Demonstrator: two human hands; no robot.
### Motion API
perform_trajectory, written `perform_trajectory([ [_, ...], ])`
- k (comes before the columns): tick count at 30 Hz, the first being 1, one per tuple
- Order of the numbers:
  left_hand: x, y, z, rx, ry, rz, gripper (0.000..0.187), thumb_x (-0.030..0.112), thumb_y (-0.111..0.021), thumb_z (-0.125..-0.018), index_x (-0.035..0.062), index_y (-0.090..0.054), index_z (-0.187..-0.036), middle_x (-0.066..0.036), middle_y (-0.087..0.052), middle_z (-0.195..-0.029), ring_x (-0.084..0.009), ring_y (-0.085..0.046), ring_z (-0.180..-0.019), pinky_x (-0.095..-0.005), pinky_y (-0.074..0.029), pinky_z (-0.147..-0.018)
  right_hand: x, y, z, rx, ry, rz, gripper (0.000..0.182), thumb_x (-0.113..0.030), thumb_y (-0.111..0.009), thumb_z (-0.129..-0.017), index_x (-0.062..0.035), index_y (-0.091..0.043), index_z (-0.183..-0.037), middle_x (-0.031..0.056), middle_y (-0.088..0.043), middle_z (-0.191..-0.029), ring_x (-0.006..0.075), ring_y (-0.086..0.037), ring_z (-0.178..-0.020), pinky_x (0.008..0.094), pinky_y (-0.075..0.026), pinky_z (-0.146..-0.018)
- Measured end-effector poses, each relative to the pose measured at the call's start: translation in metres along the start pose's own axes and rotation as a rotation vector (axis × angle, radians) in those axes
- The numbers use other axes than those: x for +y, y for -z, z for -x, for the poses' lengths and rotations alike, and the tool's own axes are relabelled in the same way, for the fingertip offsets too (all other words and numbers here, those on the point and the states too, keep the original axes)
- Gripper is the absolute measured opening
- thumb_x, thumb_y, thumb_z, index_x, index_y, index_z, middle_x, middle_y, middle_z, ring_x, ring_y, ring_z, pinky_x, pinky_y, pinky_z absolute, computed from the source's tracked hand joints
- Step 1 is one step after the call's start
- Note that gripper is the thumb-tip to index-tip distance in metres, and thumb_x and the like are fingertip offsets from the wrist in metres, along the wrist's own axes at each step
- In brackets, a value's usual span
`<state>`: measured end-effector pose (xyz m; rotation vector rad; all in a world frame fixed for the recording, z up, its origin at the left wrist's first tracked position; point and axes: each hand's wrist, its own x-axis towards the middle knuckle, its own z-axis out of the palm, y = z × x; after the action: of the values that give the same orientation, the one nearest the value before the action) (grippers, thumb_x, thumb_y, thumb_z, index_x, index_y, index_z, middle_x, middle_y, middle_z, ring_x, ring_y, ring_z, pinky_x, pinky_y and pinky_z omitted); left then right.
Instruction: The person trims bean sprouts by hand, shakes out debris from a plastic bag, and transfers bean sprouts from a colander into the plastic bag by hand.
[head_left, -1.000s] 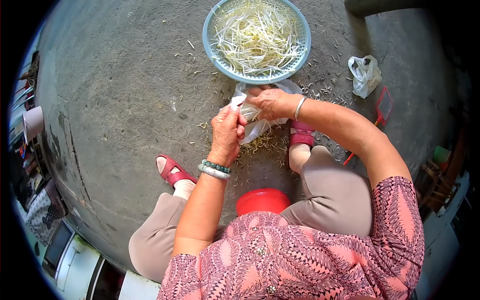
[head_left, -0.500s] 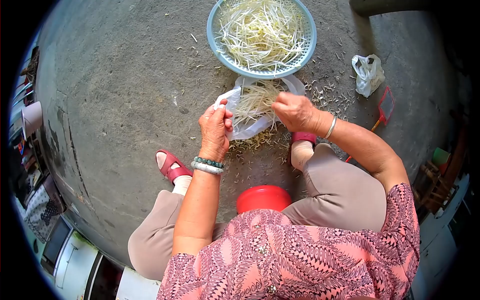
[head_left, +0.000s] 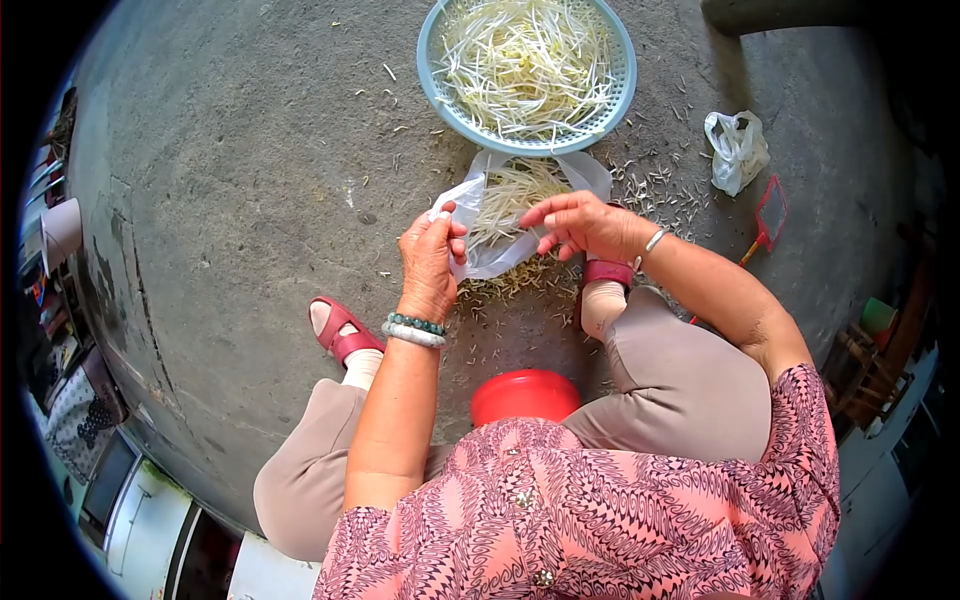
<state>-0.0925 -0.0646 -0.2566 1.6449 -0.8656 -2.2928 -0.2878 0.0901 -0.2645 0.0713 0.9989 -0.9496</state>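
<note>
My left hand (head_left: 432, 254) is closed, with the left edge of a white plastic bag (head_left: 492, 262) pinched between thumb and fingers. Inside the open bag lie pale bean sprouts (head_left: 512, 200). Over the bag's right side is my right hand (head_left: 585, 226), its fingers spread and nothing seen in them. Directly beyond the bag stands a light blue perforated basket (head_left: 428, 68), full of white sprouts (head_left: 525, 65) with yellowish heads.
Loose sprout bits (head_left: 660, 195) are scattered on the concrete floor around the bag. A crumpled white bag (head_left: 737, 155) and a red-framed swatter (head_left: 770, 212) lie at the right. A red stool (head_left: 525, 396) is below me, between my legs.
My right hand has opened from a closed pinch, and its fingers now reach further left over the bag. My left hand keeps its hold on the bag's edge.
</note>
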Motion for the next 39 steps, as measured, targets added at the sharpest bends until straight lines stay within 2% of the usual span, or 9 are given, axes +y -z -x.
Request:
perform_trajectory([
  [1,0.000,0.002,0.000,-0.003,0.006,-0.004,0.023,0.015,-0.054,-0.091,0.0018,-0.058,-0.109,0.000,-0.058,-0.071,-0.0056,-0.048,-0.051,-0.0212,-0.039,-0.046,-0.006,0.002,-0.001,0.022,0.018,0.051,0.028,-0.013,-0.059,-0.086,-0.0002,-0.059,-0.111,0.0098,-0.066,-0.100,0.0162,-0.065,-0.082,0.0301,-0.054,-0.067],
  [4,0.002,0.005,0.001,-0.012,0.018,-0.007,0.025,0.017,-0.056,-0.090,0.0025,-0.058,-0.110,0.000,-0.059,-0.073,-0.0065,-0.049,-0.054,-0.0219,-0.039,-0.049,-0.006,0.023,-0.016,0.313,0.443,1.295,0.032,-0.013,-0.064,-0.081,-0.0031,-0.059,-0.111,0.0133,-0.063,-0.106,0.0249,-0.065,-0.082,0.0343,-0.055,-0.069],
  [5,0.004,0.006,0.001,-0.012,0.020,-0.001,0.025,0.018,-0.056,-0.090,0.0025,-0.058,-0.110,0.000,-0.059,-0.073,-0.0064,-0.048,-0.053,-0.0217,-0.039,-0.048,-0.003,0.028,-0.013,0.392,0.417,1.453,0.028,-0.012,-0.061,-0.074,-0.0051,-0.062,-0.101,0.0194,-0.062,-0.108,0.0349,-0.064,-0.088,0.0405,-0.054,-0.076],
  [9,0.014,0.007,0.000,0.009,0.033,0.083,0.020,0.016,-0.054,-0.091,0.0011,-0.058,-0.105,0.000,-0.057,-0.070,-0.0051,-0.045,-0.049,-0.0205,-0.036,-0.043,-0.014,0.022,0.001,0.531,0.135,1.898,0.028,-0.003,-0.059,-0.071,-0.0036,-0.061,-0.099,0.0147,-0.060,-0.103,0.0347,-0.064,-0.090,0.0410,-0.053,-0.076],
  [12,0.018,0.014,-0.006,-0.013,0.059,0.173,0.018,0.015,-0.054,-0.091,0.0014,-0.058,-0.103,0.000,-0.055,-0.072,-0.0048,-0.042,-0.049,-0.0196,-0.032,-0.042,-0.023,0.034,0.015,0.336,-0.023,2.060,0.029,-0.004,-0.060,-0.071,-0.0036,-0.061,-0.100,0.0157,-0.058,-0.105,0.0330,-0.064,-0.091,0.0405,-0.053,-0.075],
  [22,0.041,0.033,-0.016,0.045,0.104,0.372,0.011,0.011,-0.057,-0.089,0.0014,-0.058,-0.095,-0.002,-0.057,-0.075,-0.0032,-0.040,-0.048,-0.0170,-0.028,-0.039,-0.050,0.023,0.065,0.427,0.389,1.931,0.010,-0.001,-0.064,-0.064,-0.0025,-0.058,-0.073,0.0131,-0.053,-0.081,0.0303,-0.057,-0.080,0.0392,-0.048,-0.070],
  [27,0.062,0.028,0.004,-0.132,0.144,0.373,0.008,0.013,-0.055,-0.091,0.0055,-0.056,-0.088,-0.001,-0.058,-0.071,-0.0029,-0.039,-0.045,-0.0174,-0.026,-0.036,-0.052,0.006,0.108,0.565,0.688,1.667,0.009,0.006,-0.055,-0.072,0.0004,-0.048,-0.074,0.0153,-0.046,-0.074,0.0353,-0.051,-0.068,0.0419,-0.042,-0.060],
  [35,0.050,-0.016,0.022,-0.245,-0.002,0.112,0.013,0.011,-0.059,-0.089,0.0030,-0.057,-0.099,-0.001,-0.061,-0.078,-0.0050,-0.053,-0.058,-0.0188,-0.042,-0.050,-0.034,0.015,0.130,0.695,0.457,1.715,0.013,0.002,-0.060,-0.075,-0.0007,-0.060,-0.088,0.0171,-0.058,-0.082,0.0353,-0.062,-0.075,0.0424,-0.050,-0.067],
  [39,0.033,-0.018,0.025,-0.250,0.020,0.079,0.017,0.013,-0.057,-0.091,0.0012,-0.056,-0.104,-0.004,-0.064,-0.082,-0.0071,-0.057,-0.060,-0.0204,-0.046,-0.052,-0.085,-0.009,0.111,0.650,0.832,1.561,0.019,0.000,-0.063,-0.077,-0.0023,-0.061,-0.096,0.0150,-0.060,-0.076,0.0334,-0.061,-0.068,0.0410,-0.050,-0.063],
])
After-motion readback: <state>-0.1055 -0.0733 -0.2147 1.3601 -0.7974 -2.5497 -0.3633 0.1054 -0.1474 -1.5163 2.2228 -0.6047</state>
